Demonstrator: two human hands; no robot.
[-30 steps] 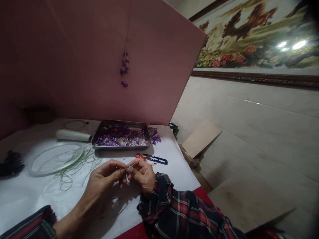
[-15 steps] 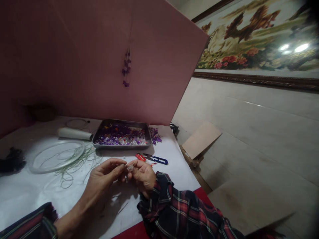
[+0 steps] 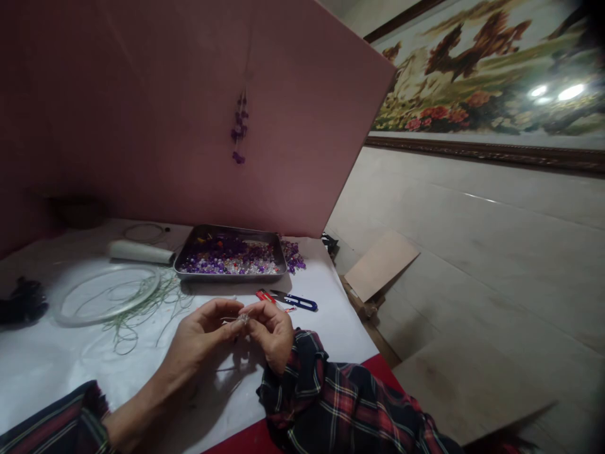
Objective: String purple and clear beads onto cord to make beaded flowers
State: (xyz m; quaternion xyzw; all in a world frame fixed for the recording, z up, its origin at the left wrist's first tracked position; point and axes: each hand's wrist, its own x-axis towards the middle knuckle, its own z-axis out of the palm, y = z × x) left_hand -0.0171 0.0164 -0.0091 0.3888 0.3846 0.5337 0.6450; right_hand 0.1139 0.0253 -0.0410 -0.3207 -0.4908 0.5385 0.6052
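Between my two hands is a small clear bead cluster (image 3: pixel 242 318), with a thin pale strand sticking out to its left. My left hand (image 3: pixel 201 334) pinches it from the left with thumb and forefinger. From the right, my right hand (image 3: pixel 273 331) grips the same cluster between thumb and fingers. The cluster's lower side is hidden by the fingertips. Just beyond my hands lie blue thread snips (image 3: pixel 302 303) and a small red item (image 3: pixel 265 295). A metal tray (image 3: pixel 227 277) of purple, clear and a few red beads stands farther back.
More purple beads (image 3: pixel 295 257) lie right of the tray. To the left are a coil of clear line (image 3: pixel 70 318), tangled green thread (image 3: pixel 142 315), a pale cone (image 3: pixel 140 252) and a black bundle (image 3: pixel 23 301). A purple bead strand (image 3: pixel 239 126) hangs on the pink panel (image 3: pixel 293 157).
My fingers have shifted slightly on the bead cluster, and my left thumb now presses against it. A pale strand shows at its left. The things on the table stay put.
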